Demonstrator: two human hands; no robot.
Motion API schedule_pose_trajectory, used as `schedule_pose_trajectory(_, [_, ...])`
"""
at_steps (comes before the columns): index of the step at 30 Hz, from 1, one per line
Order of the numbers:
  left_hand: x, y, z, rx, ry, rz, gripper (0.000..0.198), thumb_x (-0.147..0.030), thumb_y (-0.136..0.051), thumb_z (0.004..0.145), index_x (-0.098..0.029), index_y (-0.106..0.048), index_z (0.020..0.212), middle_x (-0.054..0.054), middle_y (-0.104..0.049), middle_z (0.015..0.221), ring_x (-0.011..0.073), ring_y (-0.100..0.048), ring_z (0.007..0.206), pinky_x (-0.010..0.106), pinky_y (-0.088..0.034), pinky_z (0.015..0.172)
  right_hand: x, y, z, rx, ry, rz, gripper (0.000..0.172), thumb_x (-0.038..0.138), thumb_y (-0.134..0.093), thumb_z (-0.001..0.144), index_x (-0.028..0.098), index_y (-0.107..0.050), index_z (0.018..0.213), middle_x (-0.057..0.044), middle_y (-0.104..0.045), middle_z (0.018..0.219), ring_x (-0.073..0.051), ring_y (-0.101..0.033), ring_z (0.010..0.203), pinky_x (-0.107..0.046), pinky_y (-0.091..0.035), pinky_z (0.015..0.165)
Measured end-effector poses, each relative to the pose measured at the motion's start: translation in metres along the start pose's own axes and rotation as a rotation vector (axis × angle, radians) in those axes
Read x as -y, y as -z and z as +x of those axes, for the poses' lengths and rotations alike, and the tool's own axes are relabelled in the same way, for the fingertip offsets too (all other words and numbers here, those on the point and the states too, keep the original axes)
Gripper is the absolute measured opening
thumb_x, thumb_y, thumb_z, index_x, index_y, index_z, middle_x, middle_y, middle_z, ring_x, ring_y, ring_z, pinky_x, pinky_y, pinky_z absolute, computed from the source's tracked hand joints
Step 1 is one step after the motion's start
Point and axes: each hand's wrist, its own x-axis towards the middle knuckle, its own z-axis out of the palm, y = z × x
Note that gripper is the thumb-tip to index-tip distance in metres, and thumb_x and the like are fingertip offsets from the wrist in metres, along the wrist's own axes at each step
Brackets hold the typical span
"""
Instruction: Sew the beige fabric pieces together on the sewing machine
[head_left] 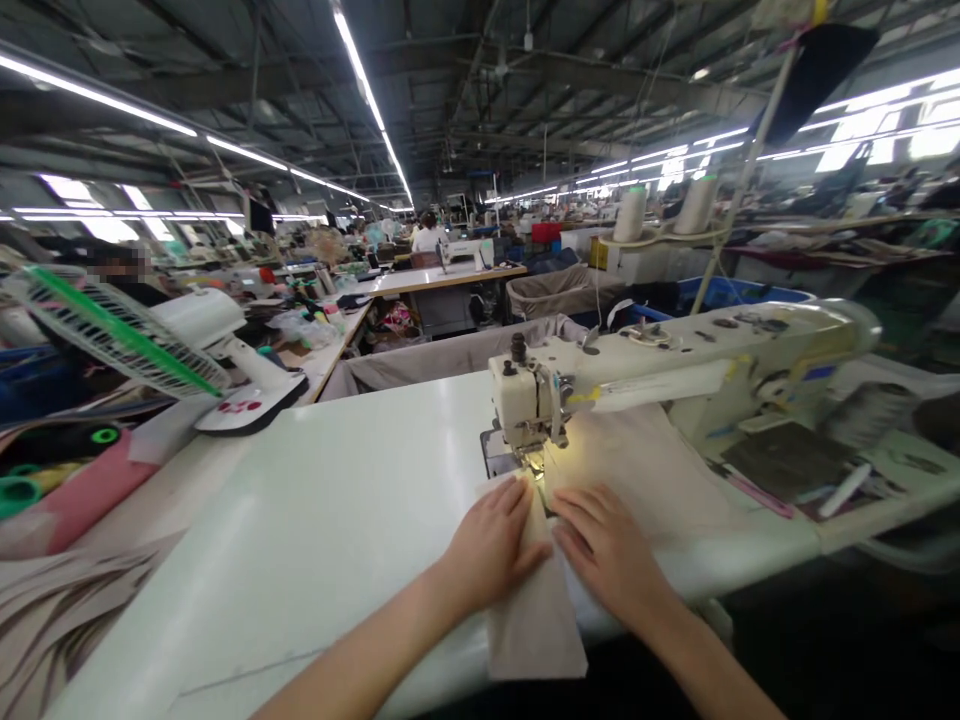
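Note:
A pale beige fabric strip runs from under the sewing machine's presser foot towards me and hangs over the table's front edge. My left hand lies on the strip just before the lit needle area, fingers laid flat and thumb spread across it. Close by on the right, my right hand rests with fingers stretched out and thumb apart, at the strip's right edge. A wider beige fabric piece spreads under the machine arm, to the right of the needle. The hands partly cover the strip.
A white and green fan stands at the table's left. Striped fabric and a pink roll lie at far left. Right of the machine are a pink-handled tool and dark cloth. Thread cones stand behind.

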Motion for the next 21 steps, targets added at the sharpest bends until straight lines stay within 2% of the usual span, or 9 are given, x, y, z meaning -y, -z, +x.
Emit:
schedule_pose_trajectory(4, [-0.011, -0.006, -0.003, -0.016, -0.008, 0.017, 0.058, -0.044, -0.061, 0.091, -0.011, -0.050, 0.137, 0.020, -0.051, 0.144, 0.0333, -0.048, 0.135, 0.048, -0.042, 0.114, 0.012, -0.003, -0.002, 0.057, 0.007, 0.038, 0.023, 0.020, -0.049, 0.099, 0.021, -0.067, 0.113, -0.007, -0.069, 0.116, -0.023, -0.059, 0.114, -0.052, -0.034, 0.112])
schedule_pose_trajectory(12, [0.004, -0.006, 0.007, -0.058, 0.010, -0.001, 0.055, -0.042, -0.064, 0.088, -0.013, -0.052, 0.134, 0.019, -0.054, 0.142, 0.0334, -0.049, 0.135, 0.050, -0.043, 0.113, 0.010, -0.011, 0.007, 0.068, -0.024, 0.043, 0.025, 0.017, -0.045, 0.101, 0.021, -0.067, 0.111, -0.005, -0.070, 0.112, -0.023, -0.059, 0.112, -0.053, -0.031, 0.113])
schedule_pose_trajectory(21, [0.001, -0.004, 0.005, -0.060, 0.000, 0.013, 0.058, -0.045, -0.063, 0.090, -0.011, -0.051, 0.136, 0.019, -0.053, 0.143, 0.0330, -0.049, 0.135, 0.049, -0.043, 0.113, 0.012, -0.008, 0.005, 0.074, -0.021, 0.021, 0.025, 0.017, -0.044, 0.101, 0.022, -0.067, 0.111, -0.005, -0.070, 0.112, -0.022, -0.057, 0.114, -0.052, -0.029, 0.115])
